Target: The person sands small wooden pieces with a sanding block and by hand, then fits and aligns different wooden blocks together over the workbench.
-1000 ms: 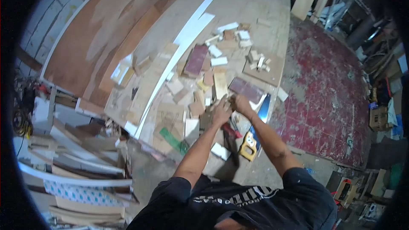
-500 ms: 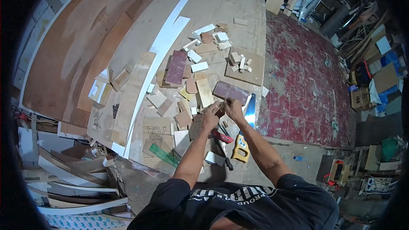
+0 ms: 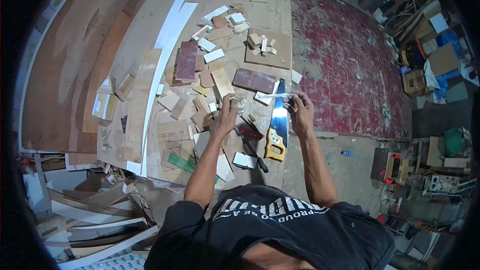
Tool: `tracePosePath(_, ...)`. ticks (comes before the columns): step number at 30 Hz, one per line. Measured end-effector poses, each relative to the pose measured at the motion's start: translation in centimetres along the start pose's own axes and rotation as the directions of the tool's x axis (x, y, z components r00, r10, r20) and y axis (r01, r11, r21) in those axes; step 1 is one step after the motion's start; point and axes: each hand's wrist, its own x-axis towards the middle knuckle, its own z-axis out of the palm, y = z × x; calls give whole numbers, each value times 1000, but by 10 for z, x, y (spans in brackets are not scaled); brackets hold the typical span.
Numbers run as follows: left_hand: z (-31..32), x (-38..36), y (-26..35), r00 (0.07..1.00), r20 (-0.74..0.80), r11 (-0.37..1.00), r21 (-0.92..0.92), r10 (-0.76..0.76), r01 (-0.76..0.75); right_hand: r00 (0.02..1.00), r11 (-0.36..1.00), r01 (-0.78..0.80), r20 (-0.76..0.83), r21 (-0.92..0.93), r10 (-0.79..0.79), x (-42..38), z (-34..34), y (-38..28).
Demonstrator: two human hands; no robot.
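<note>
My right hand (image 3: 301, 112) is raised above the table's right edge, its fingers pinching one end of a thin whitish strip (image 3: 276, 95). The strip stretches leftward over the saw blade. Over the wood pieces, my left hand (image 3: 227, 114) has its fingertips together beside a small clear, shiny item (image 3: 241, 104); whether it holds that item is hard to tell. A handsaw (image 3: 275, 145) with a yellow handle lies below and between the hands. Left of it rest a red-and-black tool (image 3: 248, 132) and a white block (image 3: 245, 160).
Wood offcuts and white blocks cover the middle of the table (image 3: 240, 10). A dark red block (image 3: 255, 80) lies beyond the hands, and a green strip (image 3: 181, 162) lies near the front. A long white strip (image 3: 167, 35) runs along the left.
My hands, close together before, are now wide apart, the right one moved right with the whitish strip stretched out from it. The view has shifted, and the whole saw blade now shows.
</note>
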Motion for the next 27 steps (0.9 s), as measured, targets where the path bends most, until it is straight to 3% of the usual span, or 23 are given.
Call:
tracePosePath(2, -21, -20, 62, 977, 176, 982, -124, -119, 141, 1000, 996, 5, 3, 94, -5, -18, -5, -9)
tracePosePath(3, -22, -28, 82, 977, 179, 984, -116, -117, 138, 1000, 995, 7, 0, 103, -7, -27, -4, -15)
tracePosePath(5, -19, -45, 112, 986, 146, 935, -355, 76, -19, 1000, 990, -20, 20, 141, 17, -45, 0, -30)
tracePosePath(9, -18, -68, 148, 966, 159, 873, -476, 205, -107, 988, 967, -4, 150, 253, -35, -70, -6, -46)
tracePosePath(11, -19, -79, 162, 955, 170, 862, -489, 244, -133, 989, 963, 47, 120, 267, -82, -80, -2, -51)
tracePosePath(13, -19, -88, 174, 939, 176, 827, -540, 296, -159, 977, 974, 161, 112, 161, -180, -88, 1, -58)
tracePosePath(15, -19, -96, 184, 936, 188, 840, -517, 297, -164, 973, 976, 162, 141, 144, -182, -96, 2, -66)
tracePosePath(17, -18, -103, 190, 919, 193, 835, -511, 344, -205, 941, 968, 247, 248, -43, -229, -104, 3, -70)
tracePosePath(21, -16, -111, 197, 900, 173, 815, -515, 401, -264, 843, 911, 398, 433, -104, -319, -114, 1, -71)
tracePosePath(26, -19, -118, 206, 923, 198, 841, -505, 331, -193, 799, 868, 478, 478, -136, -365, -119, 6, -75)
tracePosePath(27, -19, -120, 205, 929, 199, 830, -533, 312, -165, 778, 810, 545, 490, -214, -394, -119, 6, -76)
